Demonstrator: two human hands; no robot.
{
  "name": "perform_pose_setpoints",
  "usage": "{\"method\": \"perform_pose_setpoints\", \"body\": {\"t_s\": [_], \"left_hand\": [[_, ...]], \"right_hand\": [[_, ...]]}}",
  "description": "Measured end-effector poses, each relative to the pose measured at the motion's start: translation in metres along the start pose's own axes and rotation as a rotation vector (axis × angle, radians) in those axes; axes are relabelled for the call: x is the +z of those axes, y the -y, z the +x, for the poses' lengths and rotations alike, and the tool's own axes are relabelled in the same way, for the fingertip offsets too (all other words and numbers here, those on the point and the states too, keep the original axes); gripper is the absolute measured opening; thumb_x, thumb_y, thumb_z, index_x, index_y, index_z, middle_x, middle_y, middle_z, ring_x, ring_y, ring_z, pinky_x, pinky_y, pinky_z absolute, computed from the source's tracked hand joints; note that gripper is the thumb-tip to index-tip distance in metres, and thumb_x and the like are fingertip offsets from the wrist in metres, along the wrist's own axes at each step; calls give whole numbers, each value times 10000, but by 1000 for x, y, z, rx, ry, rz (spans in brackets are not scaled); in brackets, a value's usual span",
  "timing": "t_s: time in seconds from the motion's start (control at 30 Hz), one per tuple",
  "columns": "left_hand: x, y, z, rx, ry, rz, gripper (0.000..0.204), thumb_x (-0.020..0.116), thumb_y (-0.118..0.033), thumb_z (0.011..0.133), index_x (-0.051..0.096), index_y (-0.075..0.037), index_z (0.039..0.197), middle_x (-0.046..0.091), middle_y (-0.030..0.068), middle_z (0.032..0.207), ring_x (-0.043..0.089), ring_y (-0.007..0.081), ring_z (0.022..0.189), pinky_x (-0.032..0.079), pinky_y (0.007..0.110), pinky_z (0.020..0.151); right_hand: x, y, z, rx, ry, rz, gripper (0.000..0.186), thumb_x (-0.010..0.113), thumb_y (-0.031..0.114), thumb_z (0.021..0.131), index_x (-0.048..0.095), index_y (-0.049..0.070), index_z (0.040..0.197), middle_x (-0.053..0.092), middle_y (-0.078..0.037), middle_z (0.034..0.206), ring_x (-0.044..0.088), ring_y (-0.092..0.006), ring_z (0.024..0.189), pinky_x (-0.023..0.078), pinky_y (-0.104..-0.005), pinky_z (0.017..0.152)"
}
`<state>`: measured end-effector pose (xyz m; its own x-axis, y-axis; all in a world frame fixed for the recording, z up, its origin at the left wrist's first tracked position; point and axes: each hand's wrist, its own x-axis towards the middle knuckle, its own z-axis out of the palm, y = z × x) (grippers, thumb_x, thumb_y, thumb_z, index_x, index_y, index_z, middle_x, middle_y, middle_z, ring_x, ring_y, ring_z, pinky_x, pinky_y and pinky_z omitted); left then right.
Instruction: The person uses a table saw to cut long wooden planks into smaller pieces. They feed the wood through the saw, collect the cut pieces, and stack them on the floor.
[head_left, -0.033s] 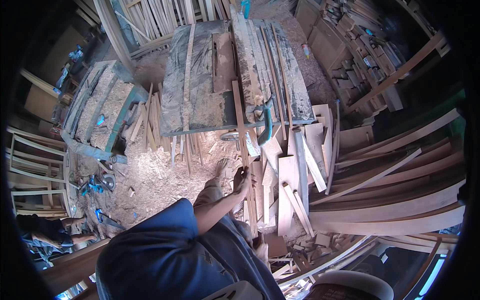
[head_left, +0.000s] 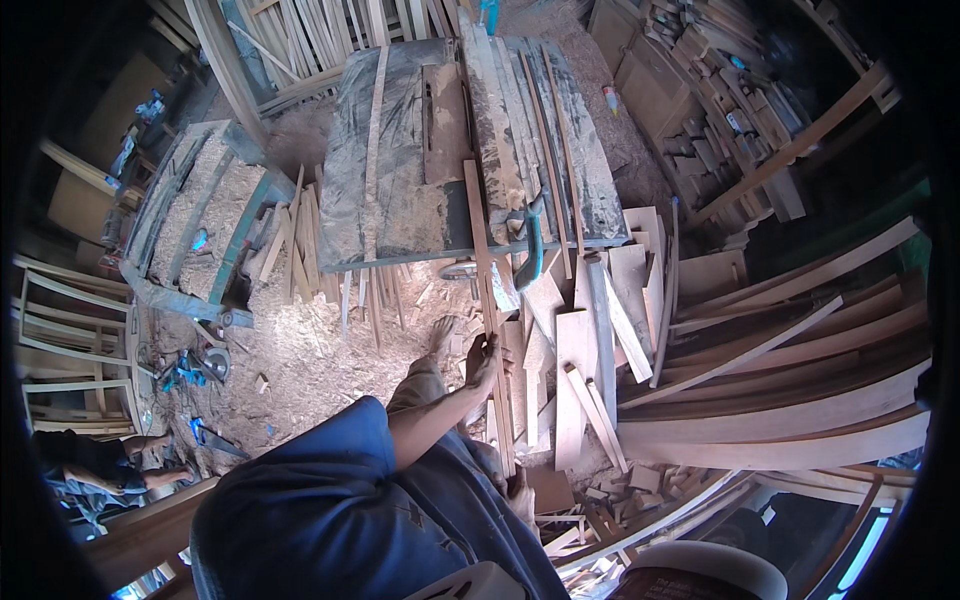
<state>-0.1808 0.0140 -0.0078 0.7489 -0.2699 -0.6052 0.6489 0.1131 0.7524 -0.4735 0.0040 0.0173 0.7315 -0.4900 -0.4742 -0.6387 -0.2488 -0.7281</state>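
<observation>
A long narrow wooden strip point(head_left: 477, 215) lies with its far end on the dusty saw table point(head_left: 410, 210), alongside the fence point(head_left: 487, 110). Its near part reaches past the table's front edge toward my body. My left hand point(head_left: 484, 362) is closed around the strip a short way in front of the table. Lower down, close to my side, my right hand point(head_left: 521, 497) grips the strip near its rear end; part of that hand is hidden by my clothing. A teal clamp point(head_left: 533, 250) sits at the fence's near end, just right of the strip.
Boards and offcuts point(head_left: 575, 380) lean at the table's right front. Long curved planks point(head_left: 770, 430) are stacked on the right. A sawdust-covered bench point(head_left: 200, 215) stands at left, with power tools point(head_left: 190, 370) on the floor. Another person's arms point(head_left: 160, 465) show at far left.
</observation>
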Motion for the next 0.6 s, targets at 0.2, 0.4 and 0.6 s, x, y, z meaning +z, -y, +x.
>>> {"method": "perform_pose_setpoints", "body": {"t_s": [0.2, 0.4, 0.6], "left_hand": [[10, 4, 16, 801, -381, 633, 595, 595, -218, 980, 355, -19, 1486, 556, 233, 1326, 543, 348, 1215, 436, 416, 1012], [20, -25, 27, 824, -429, 934, 566, 555, -256, 988, 376, -25, 1472, 496, 268, 1391, 447, 411, 1316, 265, 508, 1149], [11, -45, 50, 878, -333, 1134, 536, 473, -203, 997, 344, 12, 1470, 528, 254, 1369, 382, 392, 1386, 32, 623, 1177]], "right_hand": [[6, 18, 13, 178, 2, 148, 607, 413, 514, 1019, 652, -19, 854, 576, -149, 571, 594, -264, 537, 447, -426, 545], [0, 36, 36, 219, 12, 112, 604, 411, 554, 1008, 650, 20, 859, 612, -160, 605, 626, -322, 568, 461, -455, 562], [-7, 39, 65, 213, 72, 2, 615, 358, 577, 1012, 645, 40, 924, 673, -187, 760, 653, -421, 761, 483, -513, 697]]}}
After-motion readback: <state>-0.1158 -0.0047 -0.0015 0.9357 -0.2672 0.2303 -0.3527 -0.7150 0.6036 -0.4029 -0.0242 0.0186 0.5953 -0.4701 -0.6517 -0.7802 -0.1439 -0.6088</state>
